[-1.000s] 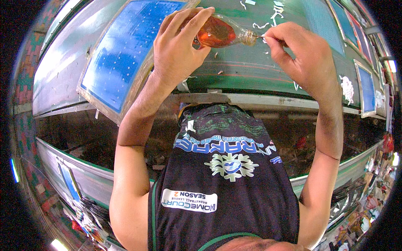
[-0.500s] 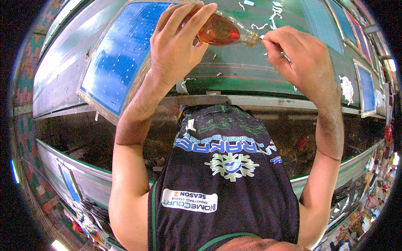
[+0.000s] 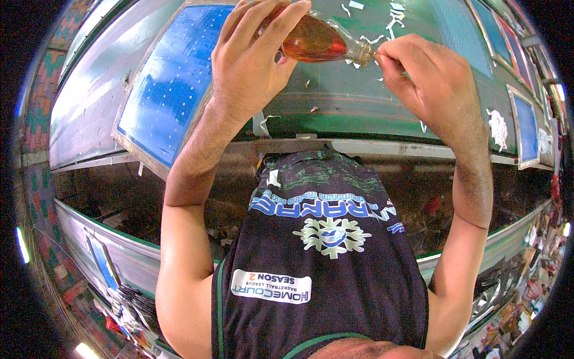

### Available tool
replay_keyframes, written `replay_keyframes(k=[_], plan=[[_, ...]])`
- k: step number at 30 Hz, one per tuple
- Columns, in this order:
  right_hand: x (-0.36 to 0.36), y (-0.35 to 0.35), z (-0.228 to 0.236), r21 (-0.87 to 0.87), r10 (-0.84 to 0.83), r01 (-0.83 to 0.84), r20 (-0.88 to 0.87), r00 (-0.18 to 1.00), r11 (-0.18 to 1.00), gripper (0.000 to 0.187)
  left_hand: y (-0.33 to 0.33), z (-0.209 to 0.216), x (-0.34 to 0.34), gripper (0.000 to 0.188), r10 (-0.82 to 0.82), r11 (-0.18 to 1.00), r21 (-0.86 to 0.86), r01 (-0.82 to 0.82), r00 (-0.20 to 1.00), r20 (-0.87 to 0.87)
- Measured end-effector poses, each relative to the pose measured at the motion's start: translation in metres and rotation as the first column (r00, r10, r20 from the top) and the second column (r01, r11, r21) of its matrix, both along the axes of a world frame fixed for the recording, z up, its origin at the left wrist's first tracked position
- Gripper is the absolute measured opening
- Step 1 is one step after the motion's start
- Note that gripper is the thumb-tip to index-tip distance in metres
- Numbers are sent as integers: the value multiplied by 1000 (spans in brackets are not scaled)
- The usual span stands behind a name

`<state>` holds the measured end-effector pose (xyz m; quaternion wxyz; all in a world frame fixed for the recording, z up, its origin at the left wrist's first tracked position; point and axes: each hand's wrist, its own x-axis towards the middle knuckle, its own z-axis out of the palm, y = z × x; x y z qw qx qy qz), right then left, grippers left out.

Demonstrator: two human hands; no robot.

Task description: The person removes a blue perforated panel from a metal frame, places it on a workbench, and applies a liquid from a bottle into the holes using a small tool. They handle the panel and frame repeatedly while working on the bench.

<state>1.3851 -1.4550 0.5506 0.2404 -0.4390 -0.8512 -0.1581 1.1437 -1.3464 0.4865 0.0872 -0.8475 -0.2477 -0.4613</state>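
A clear glass bottle point(image 3: 317, 42) with amber-red liquid in it lies tilted on its side above the green table, its neck pointing right. My left hand point(image 3: 248, 63) is wrapped round the bottle's body from the left. At the bottle's mouth, the thumb and forefinger of my right hand point(image 3: 427, 81) are pinched together. What those fingertips hold, if anything, is too small to make out. The base of the bottle is hidden behind my left fingers.
Left of the bottle, a blue screen in a wooden frame point(image 3: 167, 90) lies on the long green table point(image 3: 359, 113). White scraps point(image 3: 396, 18) are scattered beyond the bottle. At the right are a crumpled white piece point(image 3: 497, 128) and a smaller blue frame point(image 3: 524, 122).
The bottle's neck has shifted slightly right, closer to my right fingertips. A small white bit that showed between the mouth and those fingertips is no longer visible.
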Motion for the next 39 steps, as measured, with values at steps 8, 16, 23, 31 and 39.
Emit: replay_keyframes(k=[8,16,23,31,39], plan=[[-1,2,2,-23,-5,5,-6,1000,1000,15,4,4,0,70,-6,1000,22,5,1000,6],[-2,4,1,-6,-7,7,20,1000,1000,15,7,7,1,70,-4,999,50,3,1000,17],[-3,6,-1,-15,-8,8,10,1000,1000,16,7,11,-1,64,-149,987,78,143,986,77],[-3,6,0,-18,-5,6,23,1000,1000,16,13,6,-2,63,-135,983,137,125,989,68],[-4,4,0,-30,-6,7,18,1000,1000,15,9,7,-5,60,-120,987,109,115,992,40]])
